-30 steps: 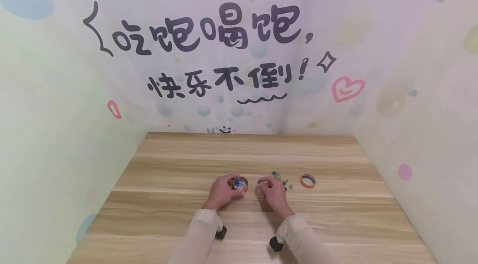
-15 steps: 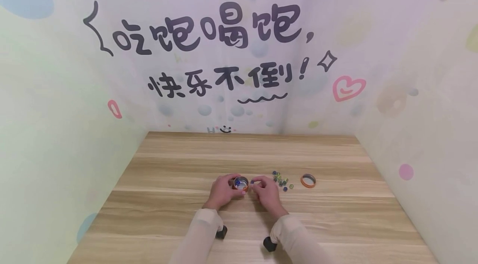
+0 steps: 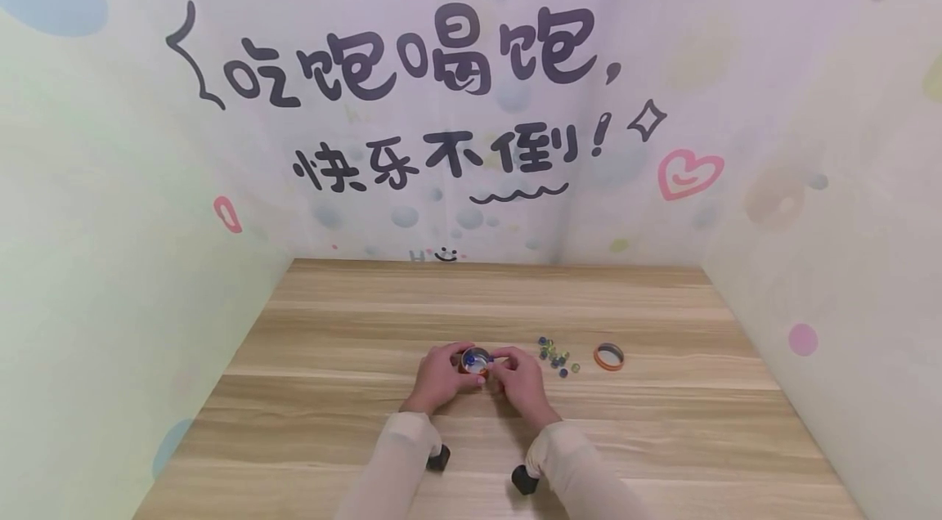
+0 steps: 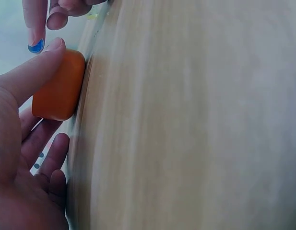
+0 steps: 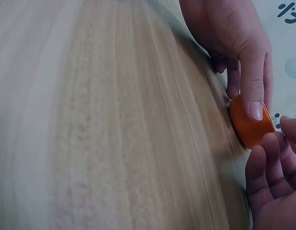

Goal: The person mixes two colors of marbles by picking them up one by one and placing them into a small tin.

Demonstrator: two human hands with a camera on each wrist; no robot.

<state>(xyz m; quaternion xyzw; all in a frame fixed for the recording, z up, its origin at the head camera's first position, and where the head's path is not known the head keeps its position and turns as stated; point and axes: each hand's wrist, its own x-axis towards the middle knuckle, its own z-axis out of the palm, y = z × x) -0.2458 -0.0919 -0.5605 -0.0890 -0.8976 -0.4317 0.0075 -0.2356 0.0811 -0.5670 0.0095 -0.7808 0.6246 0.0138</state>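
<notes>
A small round orange tin (image 3: 474,359) stands on the wooden table (image 3: 353,316) with a marble or two inside. My left hand (image 3: 444,374) grips it from the left, thumb and fingers curled round its wall. In the left wrist view the thumb lies along the tin (image 4: 59,86). My right hand (image 3: 515,373) is at the tin's right rim and pinches a blue marble (image 4: 36,46) at its fingertips just above the tin. The right wrist view has the tin (image 5: 251,127) between my left hand (image 5: 234,43) and my right hand's fingers (image 5: 270,177).
Several loose marbles (image 3: 556,356) lie just right of my right hand. An orange-rimmed lid (image 3: 608,356) lies flat further right. Printed walls close the table on the left, back and right.
My right hand has moved left from the loose marbles to the tin's rim, carrying a blue marble. The left hand has stayed on the tin.
</notes>
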